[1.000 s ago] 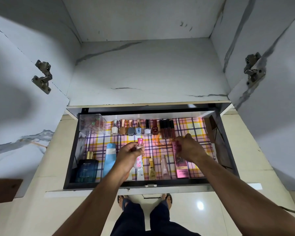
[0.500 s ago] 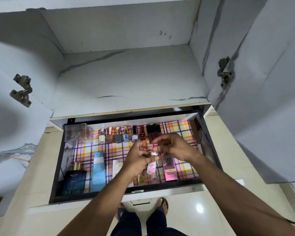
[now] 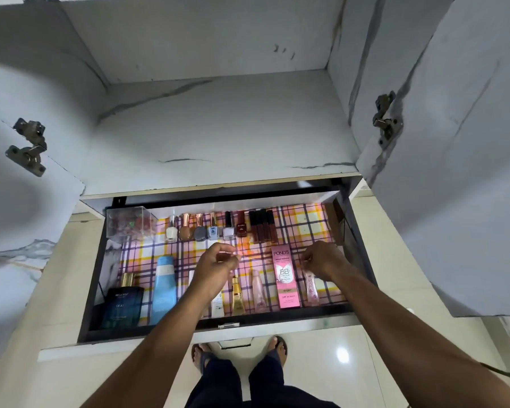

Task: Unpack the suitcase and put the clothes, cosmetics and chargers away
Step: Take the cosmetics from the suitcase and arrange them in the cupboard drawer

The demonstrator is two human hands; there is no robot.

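The open drawer [image 3: 71,293] has a plaid liner and holds cosmetics. Nail polish bottles [image 3: 200,229] and dark lip tubes [image 3: 262,226] line its back. Along the front lie a dark perfume box [image 3: 121,304], a blue tube [image 3: 164,287], a gold tube [image 3: 237,298], a pale pink tube [image 3: 258,290] and a pink Pond's BB cream box [image 3: 286,275]. A small clear pink tube [image 3: 312,290] lies right of that box; my right hand [image 3: 326,260] curls over its cap end. My left hand [image 3: 215,267] hovers mid-drawer, fingers loosely curled, holding nothing.
A clear plastic box [image 3: 128,225] of small items stands in the drawer's back left corner. Above the drawer is a bare marble-look cupboard shelf [image 3: 218,134], with both doors swung open, left [image 3: 15,187] and right [image 3: 460,172]. My sandalled feet [image 3: 277,347] stand on glossy floor tiles.
The hands held the small pink tube together above the drawer's middle. They have parted: the right hand carried the tube down to the right of the Pond's box, and the left let go.
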